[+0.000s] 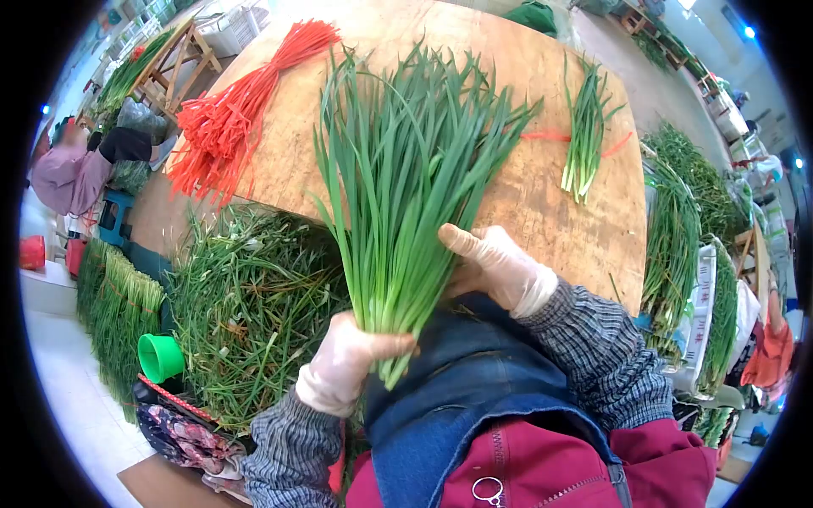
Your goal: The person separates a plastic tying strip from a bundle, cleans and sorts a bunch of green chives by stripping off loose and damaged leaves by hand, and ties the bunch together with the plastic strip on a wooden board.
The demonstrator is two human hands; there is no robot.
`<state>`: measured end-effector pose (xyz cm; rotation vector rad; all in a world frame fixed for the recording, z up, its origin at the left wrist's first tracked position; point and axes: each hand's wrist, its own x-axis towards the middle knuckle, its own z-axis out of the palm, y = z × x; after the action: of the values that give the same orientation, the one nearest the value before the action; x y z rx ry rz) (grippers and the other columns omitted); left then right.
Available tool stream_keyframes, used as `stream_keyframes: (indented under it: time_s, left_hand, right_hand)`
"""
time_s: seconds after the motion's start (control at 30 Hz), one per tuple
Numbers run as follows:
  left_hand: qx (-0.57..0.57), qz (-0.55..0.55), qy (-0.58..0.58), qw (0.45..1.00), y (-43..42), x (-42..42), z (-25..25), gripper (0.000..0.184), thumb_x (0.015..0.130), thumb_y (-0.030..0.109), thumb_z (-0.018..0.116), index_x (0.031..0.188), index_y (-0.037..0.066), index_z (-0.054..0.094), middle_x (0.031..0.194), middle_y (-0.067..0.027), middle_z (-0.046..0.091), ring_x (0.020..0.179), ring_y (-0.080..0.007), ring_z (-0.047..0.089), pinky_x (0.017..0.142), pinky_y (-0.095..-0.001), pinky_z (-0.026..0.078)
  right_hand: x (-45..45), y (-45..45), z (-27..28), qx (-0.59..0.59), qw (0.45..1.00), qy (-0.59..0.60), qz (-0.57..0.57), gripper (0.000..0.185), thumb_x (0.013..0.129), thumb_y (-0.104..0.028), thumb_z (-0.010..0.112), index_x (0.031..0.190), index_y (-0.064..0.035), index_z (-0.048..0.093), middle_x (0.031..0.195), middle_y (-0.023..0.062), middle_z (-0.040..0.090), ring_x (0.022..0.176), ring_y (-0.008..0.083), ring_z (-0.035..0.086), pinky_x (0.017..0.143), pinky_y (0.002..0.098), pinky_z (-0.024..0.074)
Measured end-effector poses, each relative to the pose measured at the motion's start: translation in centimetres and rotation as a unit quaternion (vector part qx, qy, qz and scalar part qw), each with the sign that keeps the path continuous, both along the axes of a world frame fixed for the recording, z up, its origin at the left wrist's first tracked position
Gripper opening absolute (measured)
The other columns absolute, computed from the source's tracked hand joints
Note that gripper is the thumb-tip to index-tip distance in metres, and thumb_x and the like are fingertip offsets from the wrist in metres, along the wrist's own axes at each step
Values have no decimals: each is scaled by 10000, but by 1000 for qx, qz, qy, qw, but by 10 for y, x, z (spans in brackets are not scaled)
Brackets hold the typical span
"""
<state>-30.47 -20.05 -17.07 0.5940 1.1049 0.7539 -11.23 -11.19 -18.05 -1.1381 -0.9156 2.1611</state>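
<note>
A bunch of garlic chives [406, 195] stands fanned out in front of me, leaf tips pointing away over the wooden table. My left hand [343, 360], in a thin pale glove, is closed round the pale stem ends, with the thumb across the front. On the bunch's right side is my gloved right hand [508, 271]. Its thumb lies against the front edge of the leaves, and its other fingers go partly hidden behind them. A smaller bunch of chives [584, 127] lies at the table's right, over a red tie strip [546, 135].
On the wooden table [576, 241], a heap of red tie strips [224, 127] lies at left. Below it is a pile of loose chives [254, 305] beside a green cup [161, 357]. Tied bunches [118, 296] stand farther left. A seated person [76, 173] is at far left.
</note>
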Motion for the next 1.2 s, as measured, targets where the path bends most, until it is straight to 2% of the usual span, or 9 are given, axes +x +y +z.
stream_keyframes:
  time_s: [0.07,0.17,0.33,0.47,0.7,0.8,1.0,1.1,1.2]
  left_hand:
    - [2,-43,11,999,-12,-7,3,300,665,59,680,930,-35,576,757,-105,622,625,-172,600,568,-264,490]
    - [0,-82,22,996,-24,-11,0,322,641,30,703,937,-27,591,821,-75,626,710,-154,593,659,-263,473]
    - [51,-93,89,990,-11,-15,20,265,677,11,662,930,13,586,787,-34,600,674,-110,551,579,-245,444]
    - [165,-66,131,975,14,-11,38,318,660,28,707,949,17,573,827,-42,599,704,-119,560,616,-248,462]
    - [424,-74,306,849,89,12,59,441,641,-4,728,1042,17,545,912,-69,625,838,-145,575,767,-281,467]
    - [369,-139,194,898,120,21,53,438,650,-18,722,1047,5,536,908,-64,623,843,-136,568,750,-279,474]
    - [237,-219,132,937,107,36,8,430,682,33,699,1082,2,545,986,-62,614,871,-154,573,812,-275,444]
    - [-5,-108,-123,987,72,34,-8,424,686,-2,671,1085,-19,529,983,-93,613,871,-192,592,813,-306,454]
    - [-55,-105,-103,988,53,27,-25,475,648,12,680,1095,-18,525,991,-99,613,879,-198,597,826,-310,454]
  right_hand:
    - [-12,-6,-12,-39,987,149,-48,487,799,-334,635,1122,9,510,1008,135,606,896,265,600,819,432,474]
    - [-35,-8,-18,-93,944,302,-100,445,829,-264,598,1165,5,484,1093,119,580,982,260,567,880,404,442]
    - [-53,3,1,-58,935,327,-125,357,789,-89,563,1119,29,495,1023,145,598,880,257,606,822,386,490]
    - [-51,20,62,117,933,316,-127,318,757,-67,580,1051,44,531,954,134,614,816,229,618,763,349,516]
    - [-20,57,121,416,880,164,-160,230,773,-125,586,950,21,596,879,77,630,755,162,620,695,277,525]
    - [-4,70,127,479,861,54,-160,234,810,-147,556,957,34,583,873,95,627,737,164,621,667,258,529]
    - [-3,96,70,17,982,31,-185,180,789,-48,536,919,74,561,797,152,619,651,236,620,606,358,546]
    - [-10,86,9,-73,984,-20,-163,167,796,-24,525,918,86,556,797,174,615,651,260,622,604,367,545]
    - [-14,71,-12,-124,979,50,-157,226,774,10,561,966,126,534,831,199,608,674,313,615,602,432,531]
